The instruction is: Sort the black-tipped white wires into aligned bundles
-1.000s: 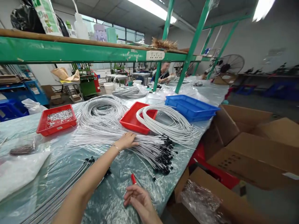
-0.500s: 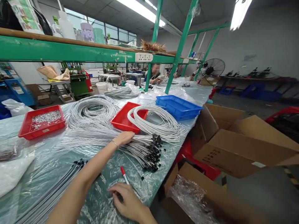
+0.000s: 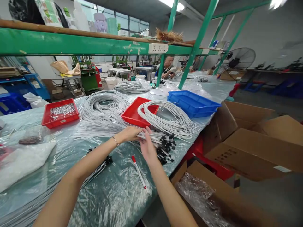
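A thick bundle of grey-white cables (image 3: 153, 136) with black end pieces (image 3: 168, 143) lies across the middle of the table. My left hand (image 3: 131, 133) is closed over the bundle from above, a thin bracelet on its wrist. Just to its right, my right hand (image 3: 149, 147) has its fingers around cables of the same bundle, close to the black ends. How many strands each hand holds is hidden. Below the hands, a red-and-white marker pen (image 3: 139, 171) lies on the plastic sheeting. Another bundle of black-ended cables (image 3: 35, 200) runs under my left forearm.
Beyond the bundle are coiled cables (image 3: 104, 101), a red tray (image 3: 127, 116), a white cable coil (image 3: 170, 121) and a blue tray (image 3: 194, 107). A red tray of small metal parts (image 3: 60, 121) stands left. Open cardboard boxes (image 3: 251, 148) flank the right edge. A person sits farther back.
My right hand has moved up from beside the marker to the cable bundle and closed on cables there. My left hand stays on the bundle. The view has shifted somewhat left.
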Demonstrator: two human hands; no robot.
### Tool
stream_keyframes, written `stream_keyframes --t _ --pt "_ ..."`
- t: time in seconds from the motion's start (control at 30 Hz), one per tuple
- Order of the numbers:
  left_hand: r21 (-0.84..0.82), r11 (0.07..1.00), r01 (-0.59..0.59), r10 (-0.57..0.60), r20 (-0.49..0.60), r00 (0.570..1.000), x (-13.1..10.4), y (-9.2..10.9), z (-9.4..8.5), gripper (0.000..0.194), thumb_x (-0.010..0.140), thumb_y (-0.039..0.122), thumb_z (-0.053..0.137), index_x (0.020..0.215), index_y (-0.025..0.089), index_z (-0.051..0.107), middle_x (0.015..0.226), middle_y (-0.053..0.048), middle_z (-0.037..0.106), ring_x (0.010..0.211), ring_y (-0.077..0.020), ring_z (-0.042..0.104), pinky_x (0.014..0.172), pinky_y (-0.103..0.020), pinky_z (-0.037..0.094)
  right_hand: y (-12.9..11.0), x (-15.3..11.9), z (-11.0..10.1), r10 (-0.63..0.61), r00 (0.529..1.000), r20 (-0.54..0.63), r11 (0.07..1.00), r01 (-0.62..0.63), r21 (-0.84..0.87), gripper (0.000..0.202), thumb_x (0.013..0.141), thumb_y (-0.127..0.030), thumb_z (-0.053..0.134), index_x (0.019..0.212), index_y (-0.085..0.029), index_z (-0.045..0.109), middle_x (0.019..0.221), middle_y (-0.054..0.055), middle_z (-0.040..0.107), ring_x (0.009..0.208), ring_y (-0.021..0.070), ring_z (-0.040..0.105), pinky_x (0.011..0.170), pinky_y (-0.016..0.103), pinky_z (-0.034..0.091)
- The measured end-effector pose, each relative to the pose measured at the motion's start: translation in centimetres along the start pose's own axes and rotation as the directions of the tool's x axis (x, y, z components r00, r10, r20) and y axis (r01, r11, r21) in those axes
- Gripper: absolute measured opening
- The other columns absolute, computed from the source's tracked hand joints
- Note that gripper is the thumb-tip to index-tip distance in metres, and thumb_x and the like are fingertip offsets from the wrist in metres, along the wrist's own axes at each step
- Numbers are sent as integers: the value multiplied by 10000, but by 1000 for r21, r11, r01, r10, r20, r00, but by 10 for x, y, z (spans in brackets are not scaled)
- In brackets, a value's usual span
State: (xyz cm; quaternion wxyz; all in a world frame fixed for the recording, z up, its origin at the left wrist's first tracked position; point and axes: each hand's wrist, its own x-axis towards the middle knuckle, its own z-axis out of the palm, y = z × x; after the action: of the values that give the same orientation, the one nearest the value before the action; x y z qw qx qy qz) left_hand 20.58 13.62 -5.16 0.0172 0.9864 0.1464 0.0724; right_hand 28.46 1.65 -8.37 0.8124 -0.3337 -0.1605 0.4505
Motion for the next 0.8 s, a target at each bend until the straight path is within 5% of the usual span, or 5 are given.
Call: stream_keyframes --t 0.13,0.3,0.53,0.8 --pt "-78 994 79 -79 5 997 -9 -6 9 445 822 425 514 1212 227 431 1124 -57 592 1007 -211 561 766 -266 423 -6 10 11 19 994 -106 1000 -21 -17 249 708 -398 613 853 -197 601 1113 14 602 1077 150 514 918 273 390" --pt "-49 989 138 -134 79 988 -11 -24 27 472 749 386 599 1166 188 504 1124 -92 586 995 -238 563 753 -283 444 2 10 -7 141 967 -211 990 -134 43 200 738 -401 556 826 -221 562 1067 1 622 978 156 569 842 314 447" --pt "40 980 197 -199 57 978 0 -28 46 216 727 131 497 913 123 605 935 -144 621 956 -278 558 771 -345 435 6 22 -15 168 943 -288 985 -152 78 150 723 -345 573 809 -222 570 875 -10 633 820 128 582 785 302 472" --pt "-2 983 182 -182 -6 983 -6 -37 19 274 763 113 432 1003 183 544 912 -71 635 865 -208 582 710 -275 414 15 5 -10 192 965 -180 981 -192 19 185 668 -313 663 795 -234 555 821 -5 596 798 148 584 771 320 480"
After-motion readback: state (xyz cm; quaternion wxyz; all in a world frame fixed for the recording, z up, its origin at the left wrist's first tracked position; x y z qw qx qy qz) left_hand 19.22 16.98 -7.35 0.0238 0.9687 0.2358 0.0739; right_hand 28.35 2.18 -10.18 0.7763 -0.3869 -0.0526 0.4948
